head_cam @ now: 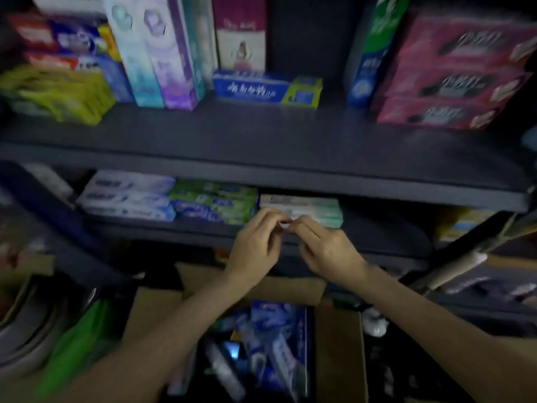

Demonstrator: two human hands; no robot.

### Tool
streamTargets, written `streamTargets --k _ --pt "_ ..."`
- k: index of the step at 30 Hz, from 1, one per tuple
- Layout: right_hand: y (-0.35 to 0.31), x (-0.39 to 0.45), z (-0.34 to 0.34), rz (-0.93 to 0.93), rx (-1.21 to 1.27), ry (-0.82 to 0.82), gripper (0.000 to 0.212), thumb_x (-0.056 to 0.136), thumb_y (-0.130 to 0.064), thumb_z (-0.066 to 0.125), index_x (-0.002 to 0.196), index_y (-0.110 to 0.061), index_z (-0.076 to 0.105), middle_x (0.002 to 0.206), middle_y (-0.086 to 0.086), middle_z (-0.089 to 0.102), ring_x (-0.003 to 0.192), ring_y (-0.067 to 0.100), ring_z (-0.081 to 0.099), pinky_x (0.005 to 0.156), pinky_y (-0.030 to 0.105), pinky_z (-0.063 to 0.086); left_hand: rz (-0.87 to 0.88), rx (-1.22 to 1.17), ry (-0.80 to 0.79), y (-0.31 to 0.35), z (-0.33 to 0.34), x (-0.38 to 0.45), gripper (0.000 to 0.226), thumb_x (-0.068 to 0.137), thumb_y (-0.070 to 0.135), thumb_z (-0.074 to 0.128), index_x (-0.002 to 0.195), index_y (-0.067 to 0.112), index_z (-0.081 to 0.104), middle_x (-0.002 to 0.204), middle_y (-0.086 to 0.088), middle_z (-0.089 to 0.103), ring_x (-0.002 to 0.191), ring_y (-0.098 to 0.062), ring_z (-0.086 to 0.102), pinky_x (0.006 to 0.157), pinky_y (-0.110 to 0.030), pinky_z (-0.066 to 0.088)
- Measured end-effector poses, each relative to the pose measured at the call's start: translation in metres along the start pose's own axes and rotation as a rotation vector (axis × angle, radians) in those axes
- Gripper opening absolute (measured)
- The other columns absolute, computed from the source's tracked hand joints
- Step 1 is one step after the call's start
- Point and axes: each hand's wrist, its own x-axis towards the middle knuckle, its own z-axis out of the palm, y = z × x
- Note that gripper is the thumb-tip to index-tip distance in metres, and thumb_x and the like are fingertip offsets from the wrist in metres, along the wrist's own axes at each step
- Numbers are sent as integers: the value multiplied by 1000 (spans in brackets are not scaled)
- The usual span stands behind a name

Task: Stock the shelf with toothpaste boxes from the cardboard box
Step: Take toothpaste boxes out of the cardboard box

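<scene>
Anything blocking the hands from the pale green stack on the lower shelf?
Nothing visible. Left hand and right hand are already at the front of the pale green toothpaste stack on the lower shelf; fingertips meet at its front edge. Blur hides the exact grip.

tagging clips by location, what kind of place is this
Probably a small shop's toiletries aisle: dark shelves stacked with toothpaste boxes, and an open cardboard box of stock below the hands.

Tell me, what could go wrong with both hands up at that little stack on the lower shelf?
The left hand and right hand meet at the front of the pale green stack; a nudge might skew it or tip a box off the lower shelf into the cardboard box below.
</scene>
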Motion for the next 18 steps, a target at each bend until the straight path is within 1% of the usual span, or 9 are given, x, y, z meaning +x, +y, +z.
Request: streamTargets --k 3,5,6,8,9,10,12,15,18 --pt "-25 -36 67 -16 34 -260 28 72 -12 65 98 -12 58 86 6 66 49 20 59 33 23 41 -171 128 -193 -50 -1 -76 32 78 16 38 107 18 51 106 -11 59 87 -21 58 74 -32 49" --pt "-40 -61 111 -11 39 -491 48 48 -10 86 91 -12 66 86 5 67 55 17 63 33 21 41 -338 230 -307 -80 0 -121 34 73 15 46 105 18 58 105 -10 61 80 -29 63 66 -32 52" --pt "-49 -71 131 27 40 -621 53 46 -8 87 95 -10 66 93 6 67 67 17 66 40 22 46 -419 258 -386 -92 0 -140 33 68 13 54 100 16 63 99 -9 63 77 -30 65 65 -30 51" --pt "-64 -95 165 159 57 -883 53 75 -3 68 125 -5 52 127 12 53 111 23 55 77 30 52 -522 331 -514 -115 4 -178 35 67 5 65 101 12 66 101 -10 64 88 -30 65 74 -27 45" --pt "-69 -111 183 189 96 -1016 54 87 1 52 138 -6 38 141 14 39 128 26 41 94 34 44 -575 325 -571 -125 7 -195 38 73 2 62 110 10 63 111 -13 61 99 -30 61 81 -27 41" --pt "-77 -123 195 234 162 -1142 56 91 2 43 144 -8 28 149 12 28 135 27 30 102 37 37 -617 315 -625 -136 10 -214 41 79 2 57 119 9 57 121 -13 55 110 -30 55 86 -29 39" --pt "-92 -143 218 281 216 -1225 57 93 2 41 146 -9 24 153 12 21 137 29 27 105 38 34 -679 359 -754 -153 16 -244 43 87 7 49 130 11 47 132 -11 45 120 -29 46 91 -31 37" --pt "-116 -163 244 334 241 -1262 48 94 -1 45 140 -9 36 147 16 30 130 31 35 99 40 38 -763 410 -977 -166 21 -272 44 93 15 46 136 12 38 139 -10 34 125 -30 39 97 -36 40" --pt "-137 -159 262 402 314 -1259 51 91 1 46 141 -9 35 141 17 35 129 35 35 95 42 39 -787 427 -1067 -174 20 -292 48 93 19 47 139 14 33 139 -10 32 124 -31 38 101 -43 39"
